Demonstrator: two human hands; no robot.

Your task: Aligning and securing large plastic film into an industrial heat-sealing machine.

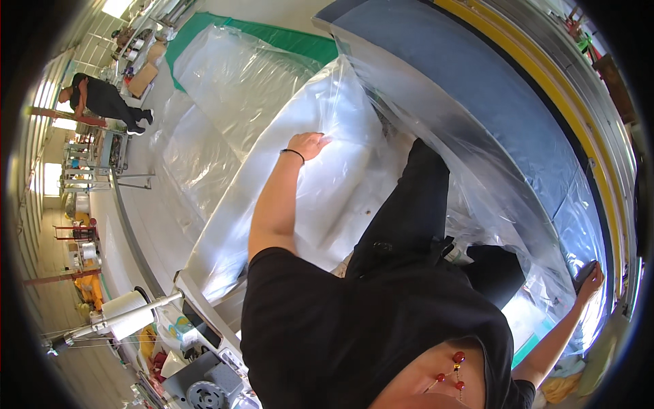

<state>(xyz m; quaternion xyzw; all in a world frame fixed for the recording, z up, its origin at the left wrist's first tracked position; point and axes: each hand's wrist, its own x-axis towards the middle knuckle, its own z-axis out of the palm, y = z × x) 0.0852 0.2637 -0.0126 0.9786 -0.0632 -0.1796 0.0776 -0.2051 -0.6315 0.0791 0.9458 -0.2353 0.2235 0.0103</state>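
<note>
A large sheet of clear plastic film (pixel 477 136) stretches from the left side across to the blue-grey work surface on the right. My left hand (pixel 308 144), with a dark band at the wrist, is closed on a fold of this film, over a bright white padded-looking surface (pixel 272 180). Far to the right, my right hand (pixel 594 281) has its fingers curled on the film at the outer edge of the blue-grey surface (pixel 436 51). A dark patch beside those fingers is too small to make out. Creases in the film run towards both hands.
A yellow rail (pixel 545 61) borders the blue-grey surface. Green sheeting (pixel 272 34) lies beyond the film. At lower left stand a sewing machine (pixel 208 382) and a white thread cone (pixel 127 315). Another person (pixel 102 99) stands far left, near shelving and boxes.
</note>
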